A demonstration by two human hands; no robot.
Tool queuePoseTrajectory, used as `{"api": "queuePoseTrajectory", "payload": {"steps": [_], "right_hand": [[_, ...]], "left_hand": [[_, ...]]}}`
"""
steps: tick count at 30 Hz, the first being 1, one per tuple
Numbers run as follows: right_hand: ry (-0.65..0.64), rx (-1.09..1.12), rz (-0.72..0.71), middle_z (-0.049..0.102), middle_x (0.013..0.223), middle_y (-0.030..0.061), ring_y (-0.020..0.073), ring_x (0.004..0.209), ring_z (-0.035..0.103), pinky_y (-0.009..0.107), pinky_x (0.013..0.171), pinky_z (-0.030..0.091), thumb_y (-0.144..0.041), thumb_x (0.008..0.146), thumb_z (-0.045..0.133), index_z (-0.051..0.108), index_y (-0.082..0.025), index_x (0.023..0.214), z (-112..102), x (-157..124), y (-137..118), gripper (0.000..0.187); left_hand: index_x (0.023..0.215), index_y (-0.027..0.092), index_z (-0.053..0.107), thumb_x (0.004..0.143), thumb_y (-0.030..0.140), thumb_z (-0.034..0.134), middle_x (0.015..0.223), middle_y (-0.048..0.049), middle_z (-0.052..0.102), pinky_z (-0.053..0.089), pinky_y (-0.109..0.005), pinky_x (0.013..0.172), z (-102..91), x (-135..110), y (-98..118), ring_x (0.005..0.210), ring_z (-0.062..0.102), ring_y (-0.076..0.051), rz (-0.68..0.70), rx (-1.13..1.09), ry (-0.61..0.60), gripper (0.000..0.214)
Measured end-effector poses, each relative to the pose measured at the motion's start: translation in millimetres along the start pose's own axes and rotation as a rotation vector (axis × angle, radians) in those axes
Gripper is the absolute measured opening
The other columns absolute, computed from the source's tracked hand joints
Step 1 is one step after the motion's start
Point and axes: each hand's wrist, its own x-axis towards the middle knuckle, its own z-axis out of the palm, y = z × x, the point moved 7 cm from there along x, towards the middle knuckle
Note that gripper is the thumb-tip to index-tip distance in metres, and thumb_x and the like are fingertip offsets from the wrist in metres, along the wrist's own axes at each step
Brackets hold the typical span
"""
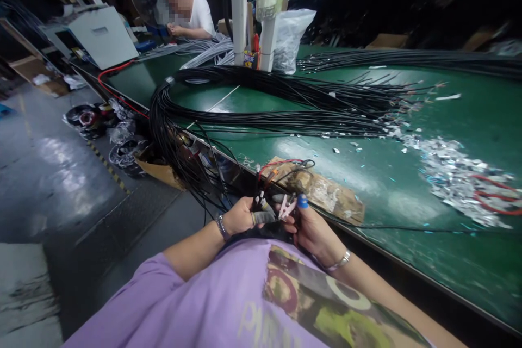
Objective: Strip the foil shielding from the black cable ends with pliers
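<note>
My left hand is closed near the table's front edge, with grey wrapping on its thumb. Out of its grip stick dark cable ends with whitish tips. Close beside it, my right hand, blue tape on the thumb, pinches a small pale pink clip-like piece. Exactly how that piece meets the cable ends is too small to make out. Just beyond both hands lies a worn wooden board, and a red and black wire loops over its far end.
Long bundles of black cable curve across the green table and hang over its left edge. Silvery foil scraps are heaped at right, near red-handled pliers or a red loop. A co-worker sits beyond a white post.
</note>
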Motion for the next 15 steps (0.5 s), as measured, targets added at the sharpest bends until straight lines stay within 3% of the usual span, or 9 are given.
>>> {"api": "queuePoseTrajectory", "payload": {"steps": [9, 15], "right_hand": [[0.095, -0.046, -0.013, 0.030, 0.044, -0.0076, 0.0069, 0.043, 0.017, 0.022, 0.038, 0.014, -0.069, 0.058, 0.073, 0.062, -0.017, 0.059, 2.7, -2.4, -2.1, 0.054], [0.093, -0.046, -0.009, 0.035, 0.045, -0.0059, 0.0073, 0.043, 0.020, 0.021, 0.037, 0.015, -0.075, 0.056, 0.069, 0.062, -0.017, 0.061, 0.5, -1.7, 0.0, 0.058]], "left_hand": [[0.049, 0.013, 0.049, 0.051, 0.059, 0.079, 0.042, 0.0038, 0.044, 0.029, -0.020, 0.044, 5.6, 1.4, 1.5, 0.043, 0.037, -0.005, -0.059, 0.024, -0.036, 0.054], [0.049, 0.013, 0.048, 0.052, 0.059, 0.078, 0.042, 0.0036, 0.043, 0.029, -0.020, 0.044, 6.4, 2.0, 2.8, 0.043, 0.036, -0.005, -0.073, 0.040, -0.030, 0.055]]}}
